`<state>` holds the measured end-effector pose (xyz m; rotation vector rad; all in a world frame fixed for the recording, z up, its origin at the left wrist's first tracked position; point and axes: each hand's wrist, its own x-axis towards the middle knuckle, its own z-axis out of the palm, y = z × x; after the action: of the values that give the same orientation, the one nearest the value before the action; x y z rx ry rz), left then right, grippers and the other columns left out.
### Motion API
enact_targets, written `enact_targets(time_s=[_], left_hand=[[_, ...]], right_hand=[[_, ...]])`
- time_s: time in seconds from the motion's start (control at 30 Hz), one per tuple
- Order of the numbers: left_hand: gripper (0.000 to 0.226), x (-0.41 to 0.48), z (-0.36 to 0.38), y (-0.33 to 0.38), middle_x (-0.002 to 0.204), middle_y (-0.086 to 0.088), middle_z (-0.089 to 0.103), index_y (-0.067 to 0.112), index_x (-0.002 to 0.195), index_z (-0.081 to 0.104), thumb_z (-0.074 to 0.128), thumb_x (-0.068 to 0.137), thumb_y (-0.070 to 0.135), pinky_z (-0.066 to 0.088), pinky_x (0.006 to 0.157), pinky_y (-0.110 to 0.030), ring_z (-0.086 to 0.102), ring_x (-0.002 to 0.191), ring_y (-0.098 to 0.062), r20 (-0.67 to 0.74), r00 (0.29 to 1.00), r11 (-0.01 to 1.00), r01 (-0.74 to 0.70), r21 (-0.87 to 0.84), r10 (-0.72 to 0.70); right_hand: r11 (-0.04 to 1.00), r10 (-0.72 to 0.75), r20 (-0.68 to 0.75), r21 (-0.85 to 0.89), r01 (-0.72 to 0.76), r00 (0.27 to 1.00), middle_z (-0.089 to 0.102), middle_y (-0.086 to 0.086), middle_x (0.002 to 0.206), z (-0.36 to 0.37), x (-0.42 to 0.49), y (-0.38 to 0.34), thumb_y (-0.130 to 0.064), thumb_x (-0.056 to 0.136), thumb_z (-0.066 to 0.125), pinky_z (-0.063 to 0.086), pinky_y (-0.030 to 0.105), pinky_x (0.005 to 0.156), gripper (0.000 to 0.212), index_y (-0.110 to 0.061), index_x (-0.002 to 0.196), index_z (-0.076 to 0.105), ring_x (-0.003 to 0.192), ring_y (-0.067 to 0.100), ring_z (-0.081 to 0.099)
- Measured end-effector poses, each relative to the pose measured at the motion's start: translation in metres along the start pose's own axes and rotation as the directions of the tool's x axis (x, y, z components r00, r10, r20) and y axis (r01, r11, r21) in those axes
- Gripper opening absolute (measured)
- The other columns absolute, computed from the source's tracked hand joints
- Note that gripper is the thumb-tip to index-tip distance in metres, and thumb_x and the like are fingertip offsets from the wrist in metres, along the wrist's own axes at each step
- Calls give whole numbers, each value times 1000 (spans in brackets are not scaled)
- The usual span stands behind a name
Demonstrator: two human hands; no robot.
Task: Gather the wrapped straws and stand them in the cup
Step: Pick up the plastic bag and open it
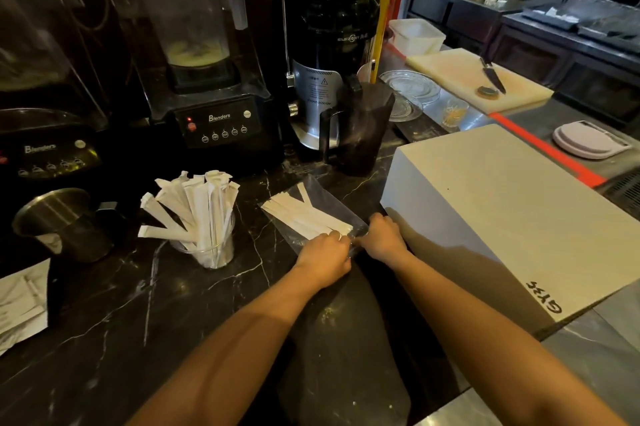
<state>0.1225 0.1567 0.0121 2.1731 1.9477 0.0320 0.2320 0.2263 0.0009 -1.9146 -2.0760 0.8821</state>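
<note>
1. The dark marble table [138, 304] is carrying a clear plastic bag [313, 214] of wrapped straws [304, 216].
2. The clear cup [207, 249], left of it, is already holding many.
3. Left hand [323, 259] and right hand [382, 238] are pinching the bag's near edge; pulling apart gently should avoid spilling.

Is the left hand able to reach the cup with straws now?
Probably yes: the cup stands just left of the left hand, with bare counter between, though that hand now grips the plastic bag.
</note>
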Motion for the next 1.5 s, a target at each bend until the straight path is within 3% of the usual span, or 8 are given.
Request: enact_targets(time_s=[0.17,0.27,0.47,0.63,0.83,1.1,1.33,1.5], left_hand=[[30,0,0,3,116,-24,56,2,117,46,40,91,15,47,81,-43,56,102,-38,8,1000,1000,13,6,-13],[27,-1,1,-2,114,-23,58,3,114,48,38,92,16,47,81,-44,56,102,-38,7,997,996,73,-45,-73],[29,-13,-8,-12,102,-21,62,4,100,55,36,94,25,42,73,-40,57,91,-33,66,992,954,120,-275,-106],[29,-34,-24,-30,64,-1,50,17,64,49,43,92,23,37,65,-33,49,69,-21,51,991,789,128,-601,-121],[35,-59,-54,-48,57,3,43,21,56,46,46,91,18,37,53,-19,44,50,-3,-84,986,563,12,-827,-145],[30,-80,-84,-54,51,6,50,16,65,52,42,92,22,39,45,-14,47,44,-1,-188,964,385,-103,-917,-190],[36,-95,-103,-55,42,8,52,26,56,61,47,89,32,42,44,-16,49,43,-8,-155,980,255,-119,-960,-126],[30,-103,-114,-61,51,1,59,20,61,61,51,87,31,43,48,-18,55,54,-15,-120,991,227,-105,-968,-52]], right_hand=[[989,30,51,141,-37,998,61,12,80,-4,2,-2,-17,79,67,50,29,63,13,-5,81,61,72,19,58],[974,31,105,220,-53,994,54,4,61,-8,-4,-3,-15,78,68,41,23,50,17,-11,66,56,58,14,53],[856,57,175,499,-138,983,56,4,66,-12,-25,-19,-10,84,58,44,20,46,17,-11,94,45,54,13,55],[764,-51,177,640,-76,983,60,3,73,-12,-45,-40,-23,84,60,46,18,45,30,-17,100,36,57,11,59],[690,-189,209,724,-22,959,62,5,86,-15,-69,-67,-33,82,63,52,19,52,56,-19,123,27,67,12,62],[599,-380,209,798,68,901,60,4,74,-30,-100,-102,-29,85,58,49,24,60,21,-13,88,44,66,14,60],[667,-555,278,712,220,784,63,9,75,-45,-119,-118,-25,83,59,46,30,68,33,3,99,55,81,27,60],[685,-611,298,664,300,734,66,-2,67,-55,-126,-127,-25,82,61,45,22,59,11,-14,80,62,64,11,58]])
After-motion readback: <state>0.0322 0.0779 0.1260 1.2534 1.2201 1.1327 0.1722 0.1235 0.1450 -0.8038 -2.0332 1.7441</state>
